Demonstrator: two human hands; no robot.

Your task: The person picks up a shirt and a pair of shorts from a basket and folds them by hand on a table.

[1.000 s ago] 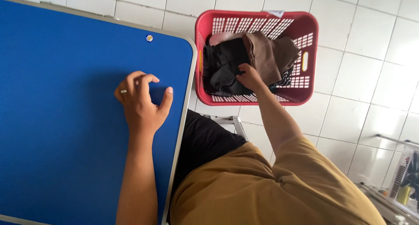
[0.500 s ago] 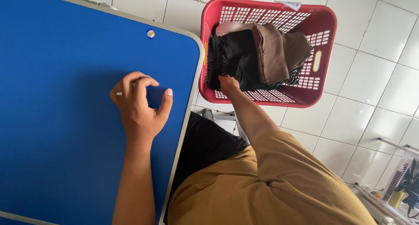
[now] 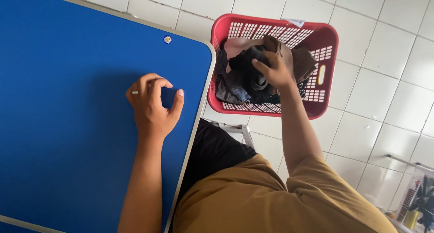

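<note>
1. Left hand is resting on the blue tabletop, left of frame centre; fingers curling loosely inward, thumb sticking out to the right, nothing held. A ring is showing on one finger.
2. Right hand is reaching into the red laundry basket, upper centre-right of the frame, fingers closing on the black garment lying on top of the pile.
3. The black garment is sitting in the middle of the basket, bunched up. A brown garment is lying just to its right, partly behind the hand; a pink cloth is showing at the basket's upper left, and a bit of blue-grey fabric at its lower left.
4. The basket is standing on the white tiled floor, touching or just beside the table's rounded corner; cannot tell which.
5. A small round sticker is sitting near that corner of the tabletop.
6. The person's mustard-brown shirt is filling the lower centre of the frame.
</note>
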